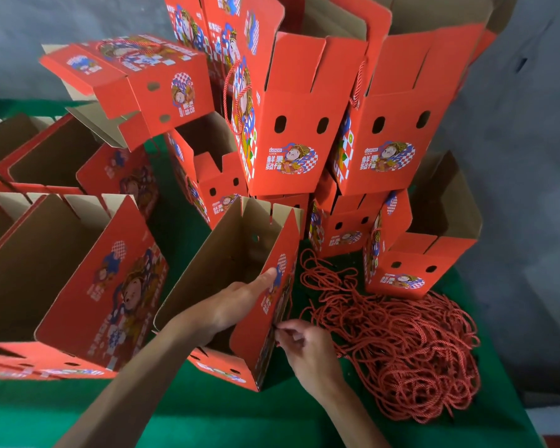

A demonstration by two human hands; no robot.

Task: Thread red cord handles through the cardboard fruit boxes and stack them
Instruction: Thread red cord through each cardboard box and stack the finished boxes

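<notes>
An open red cardboard fruit box (pixel 236 253) stands tilted on the green table in front of me, its brown inside facing up. My left hand (pixel 236 302) reaches into it, fingers pressed flat against the inside of its right wall. My right hand (pixel 304 344) is outside that wall, its fingers pinched on the end of a red cord (pixel 277 329) right at the wall. A big loose pile of red cords (pixel 401 344) lies to the right of the box.
A stack of finished red boxes (pixel 291 118) with cord handles rises behind. More open boxes (pixel 62 270) stand at the left. A small box (pixel 411 263) sits behind the cord pile. The green table's edge (pixel 530 425) is at the right.
</notes>
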